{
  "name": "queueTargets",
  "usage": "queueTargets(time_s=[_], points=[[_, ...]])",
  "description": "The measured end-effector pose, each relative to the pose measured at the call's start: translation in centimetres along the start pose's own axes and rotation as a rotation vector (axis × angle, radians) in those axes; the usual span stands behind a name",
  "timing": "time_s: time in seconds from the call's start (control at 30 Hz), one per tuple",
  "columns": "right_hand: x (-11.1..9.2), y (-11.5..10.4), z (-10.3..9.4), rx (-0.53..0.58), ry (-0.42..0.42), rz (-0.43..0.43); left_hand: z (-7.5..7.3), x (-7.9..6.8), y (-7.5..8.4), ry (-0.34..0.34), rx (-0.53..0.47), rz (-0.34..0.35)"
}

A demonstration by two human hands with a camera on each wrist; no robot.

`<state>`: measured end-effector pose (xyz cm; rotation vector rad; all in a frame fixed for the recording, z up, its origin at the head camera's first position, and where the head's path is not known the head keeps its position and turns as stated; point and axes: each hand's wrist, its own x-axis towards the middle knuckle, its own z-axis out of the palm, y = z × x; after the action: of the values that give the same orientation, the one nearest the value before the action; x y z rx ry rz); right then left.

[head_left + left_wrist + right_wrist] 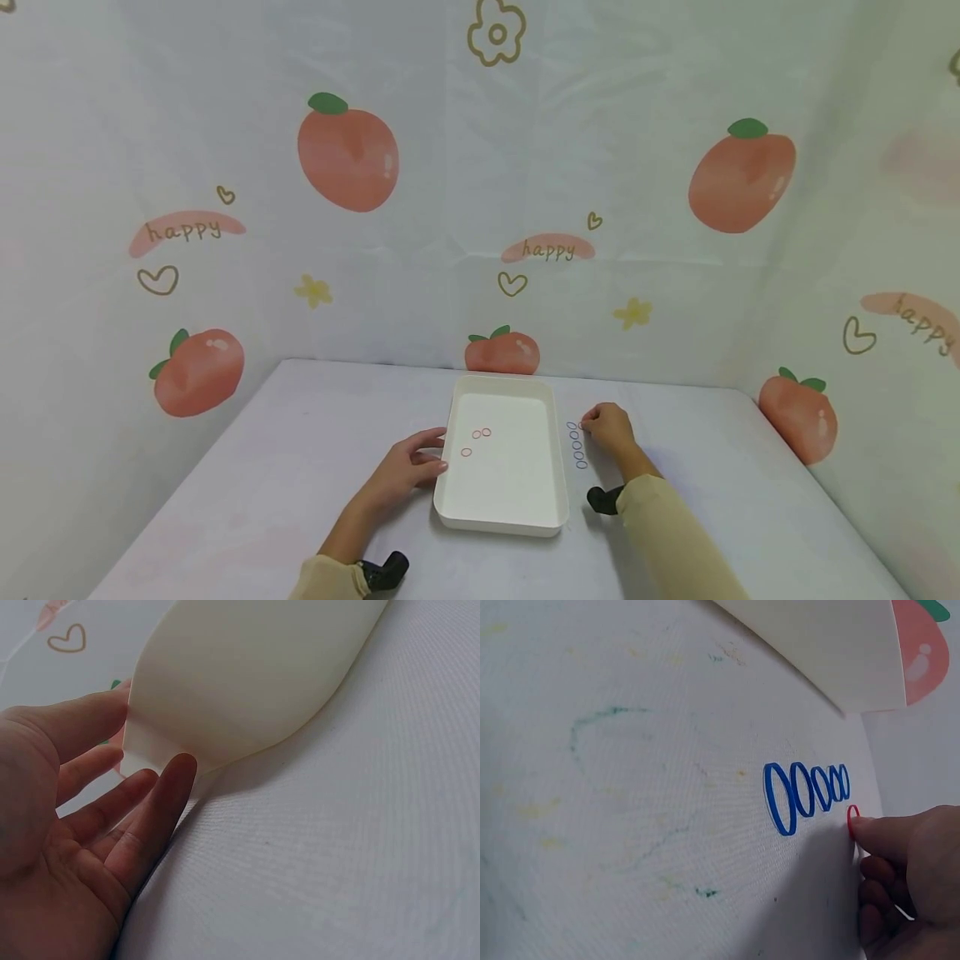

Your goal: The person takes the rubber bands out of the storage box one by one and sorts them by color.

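The left hand, its fingers loose, touched the white tray at its left. Three red rings lay inside. To the right were five blue rings; beside their far end, the right hand pinched another red ring.
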<state>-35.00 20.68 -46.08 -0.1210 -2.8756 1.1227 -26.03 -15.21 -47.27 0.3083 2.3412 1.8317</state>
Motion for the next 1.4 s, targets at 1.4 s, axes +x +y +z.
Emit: queueTargets(time_s=[1.4], points=[[-0.5,-4.8,0.4,0.364,0.028,0.041,0.2,-0.1,0.3,0.008,-0.021,0.006]])
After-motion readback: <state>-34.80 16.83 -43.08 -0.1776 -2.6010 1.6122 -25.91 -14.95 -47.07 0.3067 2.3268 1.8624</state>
